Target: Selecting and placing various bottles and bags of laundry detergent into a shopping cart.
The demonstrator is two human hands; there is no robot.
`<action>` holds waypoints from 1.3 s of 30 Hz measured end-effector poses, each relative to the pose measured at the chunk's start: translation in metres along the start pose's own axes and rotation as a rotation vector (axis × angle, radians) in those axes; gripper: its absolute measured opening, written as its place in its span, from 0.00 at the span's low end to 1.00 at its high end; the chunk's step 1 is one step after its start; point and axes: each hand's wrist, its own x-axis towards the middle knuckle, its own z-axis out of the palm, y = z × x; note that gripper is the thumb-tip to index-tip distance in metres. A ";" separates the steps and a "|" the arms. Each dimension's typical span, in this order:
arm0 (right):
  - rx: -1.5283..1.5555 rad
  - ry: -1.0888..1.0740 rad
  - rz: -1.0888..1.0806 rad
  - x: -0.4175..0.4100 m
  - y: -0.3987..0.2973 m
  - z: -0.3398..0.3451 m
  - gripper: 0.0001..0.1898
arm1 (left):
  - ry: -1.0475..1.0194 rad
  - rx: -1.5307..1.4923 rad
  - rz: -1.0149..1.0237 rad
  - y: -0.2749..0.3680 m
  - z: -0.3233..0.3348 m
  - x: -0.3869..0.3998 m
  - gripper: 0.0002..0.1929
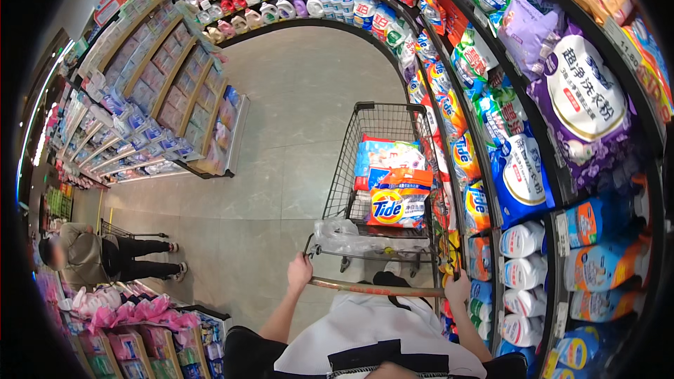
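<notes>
A black wire shopping cart [345, 168] stands before me. My left hand [300, 273] is closed around the left end of its handle frame, beside the worn handle bar [376, 289]. On the right end of the frame, my right hand [457, 287] is closed as well, near the shelf. Inside the basket lies an orange Tide laundry detergent bag [401, 202], partly over a blue and red detergent bag [368, 160]. Crumpled clear plastic [337, 231] lies at the cart's near end.
Shelves of detergent bags [584, 100] and bottles [521, 273] curve along the right and far side, close to the cart. A display rack [174, 84] stands at left, another [131, 347] at lower left. A person [87, 252] stands at left near another cart [118, 230].
</notes>
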 end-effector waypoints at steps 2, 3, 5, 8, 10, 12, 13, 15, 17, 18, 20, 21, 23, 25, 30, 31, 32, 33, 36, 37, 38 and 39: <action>-0.021 -0.012 -0.022 0.023 -0.015 -0.002 0.13 | 0.014 -0.004 -0.019 0.010 0.002 0.010 0.11; 0.013 -0.017 -0.044 0.033 -0.023 -0.004 0.13 | 0.025 -0.021 -0.023 0.015 0.004 0.016 0.12; 0.082 -0.029 -0.091 0.052 -0.038 -0.007 0.13 | 0.039 -0.039 -0.036 0.024 0.005 0.027 0.12; -0.007 -0.025 -0.086 0.082 -0.062 -0.006 0.14 | 0.028 -0.043 -0.099 0.042 0.003 0.048 0.13; -0.004 -0.038 -0.049 0.106 -0.068 0.006 0.15 | 0.012 -0.034 -0.153 0.054 0.003 0.064 0.13; 0.056 -0.055 -0.082 0.134 -0.072 0.020 0.15 | 0.009 -0.033 -0.188 0.067 0.000 0.081 0.14; 0.117 -0.065 -0.103 0.142 -0.081 0.022 0.15 | 0.000 -0.030 -0.210 0.073 -0.001 0.089 0.14; 0.098 -0.110 -0.125 0.159 -0.103 0.018 0.14 | 0.016 -0.023 -0.229 0.087 -0.005 0.103 0.14; 0.102 -0.042 -0.121 0.175 -0.124 0.020 0.13 | 0.025 0.008 -0.250 0.099 -0.008 0.119 0.15; 0.114 -0.048 -0.130 0.186 -0.131 0.026 0.13 | 0.025 0.001 -0.251 0.104 -0.010 0.128 0.15; 0.118 -0.057 -0.119 0.203 -0.145 0.029 0.12 | 0.029 0.007 -0.236 0.115 -0.014 0.147 0.16; 0.127 -0.071 -0.105 0.208 -0.161 0.027 0.12 | 0.029 0.001 -0.234 0.121 -0.018 0.156 0.16; 0.118 -0.063 -0.093 0.226 -0.179 0.033 0.11 | 0.020 -0.002 -0.230 0.133 -0.024 0.173 0.16; 0.186 -0.027 -0.205 0.234 -0.205 0.032 0.11 | 0.009 -0.014 -0.244 0.137 -0.024 0.194 0.16; 0.248 -0.026 -0.213 0.305 -0.192 0.089 0.11 | -0.027 -0.065 -0.225 0.158 -0.033 0.247 0.16; 0.324 -0.076 -0.150 0.305 -0.216 0.079 0.11 | -0.052 -0.081 -0.223 0.162 -0.036 0.256 0.17; 0.399 -0.126 -0.085 0.308 -0.233 0.076 0.11 | -0.076 -0.097 -0.221 0.165 -0.038 0.266 0.17; 0.397 -0.126 -0.088 0.315 -0.240 0.079 0.11 | -0.076 -0.099 -0.223 0.169 -0.038 0.277 0.17; 0.357 -0.045 -0.181 0.348 -0.252 0.100 0.09 | -0.096 -0.102 -0.226 0.179 -0.038 0.310 0.17; 0.356 -0.047 -0.182 0.357 -0.254 0.106 0.09 | -0.098 -0.102 -0.215 0.184 -0.040 0.320 0.17; 0.350 -0.034 -0.174 0.367 -0.257 0.112 0.08 | -0.099 -0.103 -0.204 0.188 -0.042 0.331 0.16; 0.342 -0.023 -0.168 0.374 -0.265 0.114 0.08 | -0.098 -0.104 -0.210 0.191 -0.044 0.341 0.16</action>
